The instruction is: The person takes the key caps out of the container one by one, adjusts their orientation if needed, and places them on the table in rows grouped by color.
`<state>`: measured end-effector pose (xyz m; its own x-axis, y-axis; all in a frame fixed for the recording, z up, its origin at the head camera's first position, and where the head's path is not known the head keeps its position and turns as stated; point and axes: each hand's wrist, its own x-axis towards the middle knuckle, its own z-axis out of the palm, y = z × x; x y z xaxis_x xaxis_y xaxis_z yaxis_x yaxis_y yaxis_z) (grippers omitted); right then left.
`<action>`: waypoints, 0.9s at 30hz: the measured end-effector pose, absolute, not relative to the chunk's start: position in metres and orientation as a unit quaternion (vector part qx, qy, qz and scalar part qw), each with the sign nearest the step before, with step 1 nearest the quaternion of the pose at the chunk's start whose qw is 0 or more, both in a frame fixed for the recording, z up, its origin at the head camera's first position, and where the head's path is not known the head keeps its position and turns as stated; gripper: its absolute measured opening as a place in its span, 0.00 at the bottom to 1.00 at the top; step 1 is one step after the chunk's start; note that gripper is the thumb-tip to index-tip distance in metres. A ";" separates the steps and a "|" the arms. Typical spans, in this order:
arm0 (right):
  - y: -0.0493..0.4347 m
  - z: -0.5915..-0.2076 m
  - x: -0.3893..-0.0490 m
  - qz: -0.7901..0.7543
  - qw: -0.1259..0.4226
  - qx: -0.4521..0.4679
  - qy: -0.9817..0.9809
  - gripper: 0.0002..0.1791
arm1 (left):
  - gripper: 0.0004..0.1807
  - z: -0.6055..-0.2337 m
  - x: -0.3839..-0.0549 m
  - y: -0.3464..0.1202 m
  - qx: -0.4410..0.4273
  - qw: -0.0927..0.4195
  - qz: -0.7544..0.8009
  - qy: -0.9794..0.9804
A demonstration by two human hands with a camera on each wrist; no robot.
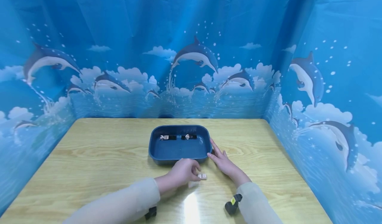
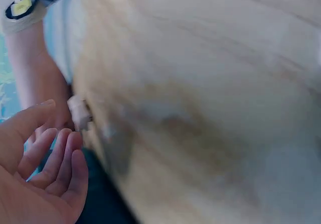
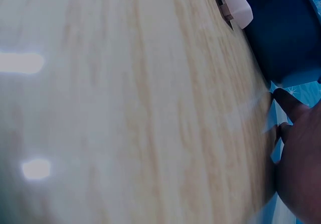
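In the head view my left hand (image 1: 183,172) is over the table just in front of the tray, palm turned inward. Its thumb and fingers are apart, close to a short row of small white block-like pieces (image 1: 204,176). The left wrist view shows the left hand (image 2: 47,179) with loosely bent fingers and one white piece (image 2: 79,112) just beyond the fingertips. My right hand (image 1: 224,164) touches the right end of a dark blue tray (image 1: 179,162) with extended fingers. In the right wrist view, dark gaps line the side of the white pieces (image 3: 236,4).
Inside the tray, along its back, lie two short rows of small black and white pieces, a left row (image 1: 170,137) and a right row (image 1: 191,137). The wood-grain table (image 1: 104,151) extends to both sides. A blue dolphin-print curtain (image 1: 134,51) stands behind it.
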<state>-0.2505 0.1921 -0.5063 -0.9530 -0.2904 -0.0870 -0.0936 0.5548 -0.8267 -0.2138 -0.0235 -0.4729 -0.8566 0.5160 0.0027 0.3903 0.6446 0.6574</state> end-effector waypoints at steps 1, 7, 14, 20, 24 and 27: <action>0.193 -0.506 -0.250 -0.457 0.107 -0.110 0.876 0.36 | 0.16 -0.469 -0.214 -0.025 0.258 0.093 0.339 0.900; 0.193 -0.505 -0.250 -0.457 0.101 -0.112 0.877 0.36 | 0.15 -0.444 -0.219 -0.032 0.280 0.098 0.343 0.891; 0.191 -0.506 -0.250 -0.460 0.113 -0.104 0.875 0.36 | 0.14 -0.422 -0.233 -0.044 0.334 0.103 0.329 0.877; 0.195 -0.507 -0.250 -0.462 0.117 -0.103 0.873 0.37 | 0.14 -0.405 -0.250 -0.050 0.362 0.130 0.299 0.873; 0.195 -0.506 -0.251 -0.458 0.112 -0.111 0.875 0.37 | 0.15 -0.396 -0.262 -0.054 0.382 0.135 0.259 0.877; 0.193 -0.507 -0.251 -0.462 0.112 -0.115 0.872 0.37 | 0.17 -0.392 -0.274 -0.058 0.411 0.134 0.210 0.877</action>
